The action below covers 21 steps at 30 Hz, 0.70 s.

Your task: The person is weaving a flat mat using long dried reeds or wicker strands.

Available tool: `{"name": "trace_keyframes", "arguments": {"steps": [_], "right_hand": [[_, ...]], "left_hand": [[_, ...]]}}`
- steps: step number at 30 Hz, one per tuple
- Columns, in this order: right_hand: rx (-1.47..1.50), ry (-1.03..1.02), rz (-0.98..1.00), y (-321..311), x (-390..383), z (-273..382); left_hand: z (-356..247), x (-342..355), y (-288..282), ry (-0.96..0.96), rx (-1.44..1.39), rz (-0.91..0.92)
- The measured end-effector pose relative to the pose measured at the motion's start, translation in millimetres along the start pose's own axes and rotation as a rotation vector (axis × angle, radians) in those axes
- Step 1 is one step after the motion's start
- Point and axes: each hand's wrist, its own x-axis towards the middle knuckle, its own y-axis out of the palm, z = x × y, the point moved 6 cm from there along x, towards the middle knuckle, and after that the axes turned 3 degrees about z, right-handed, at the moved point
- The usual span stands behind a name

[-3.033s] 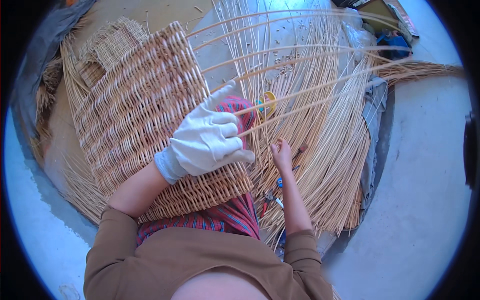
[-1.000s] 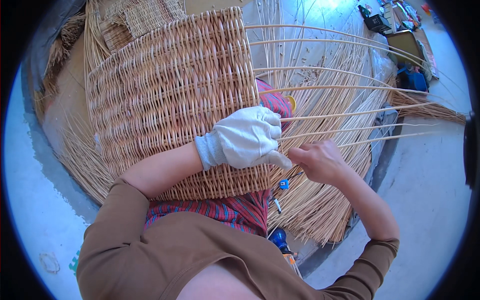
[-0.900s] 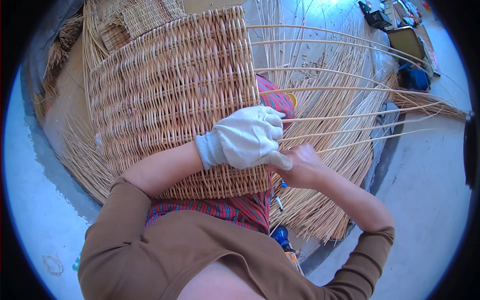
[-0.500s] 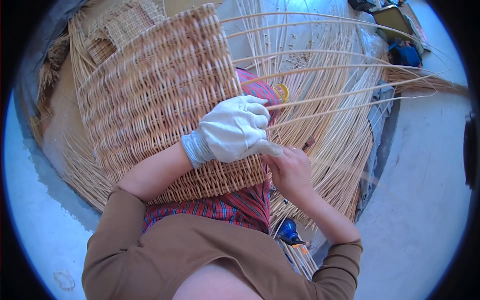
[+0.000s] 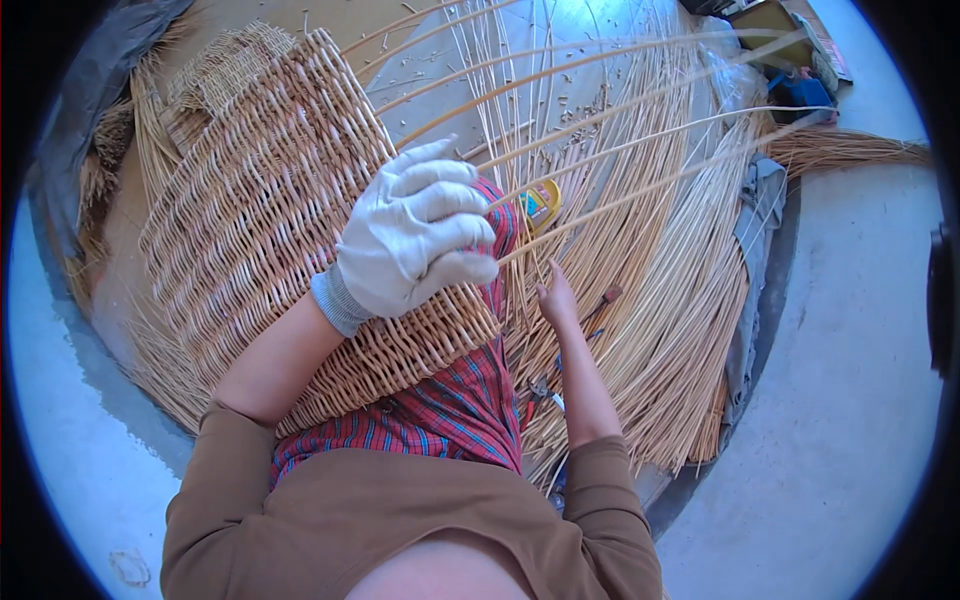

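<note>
The gloved left hand (image 5: 405,235) lies over the right-hand edge of the wicker panel (image 5: 265,210), its fingers fanned apart and half bent; half a second ago they were bunched closer together. They are closed on nothing visible, and whether the hidden side of the hand presses on the weave I cannot tell. The panel stretches left of these fingers and beneath the palm, and its far corner now leans more to the left than before. The willow stakes (image 5: 560,232) run out to the right past the fingertips, slanting upward more steeply, some blurred.

The bare right hand (image 5: 558,303), whose fingertips met the gloved thumb earlier, is now apart from it, below and to its right. Its thumb and fingers are close together; whether they hold a thin strand I cannot tell. Under and to the right of them spreads the pile of peeled rods (image 5: 670,290). A brush (image 5: 611,294) lies just right of those fingers, and below them red-handled pliers (image 5: 530,403), hidden a moment ago, are in view. Beneath the panel, below the gloved fingers, shows red checked cloth (image 5: 430,415).
</note>
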Motion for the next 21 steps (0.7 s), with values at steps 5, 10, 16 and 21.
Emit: {"name": "trace_keyframes", "arguments": {"steps": [5,10,16,21], "right_hand": [[0.082,0.313,0.574,1.2,12.8,15.3],[1.062,0.267,0.663,-96.6,-48.0,97.8],[1.626,-0.37,0.188,-177.4,-112.7,157.8],[1.552,-0.253,-0.094,-176.0,-110.9,162.6]], "left_hand": [[-7.5,-10.7,22.5,0.125,-0.252,0.381],[-6.6,-16.2,21.9,0.148,-0.26,0.403],[-12.7,-15.9,17.2,0.073,-0.272,0.294],[-18.7,-20.0,17.9,-0.001,-0.212,0.261]]}}
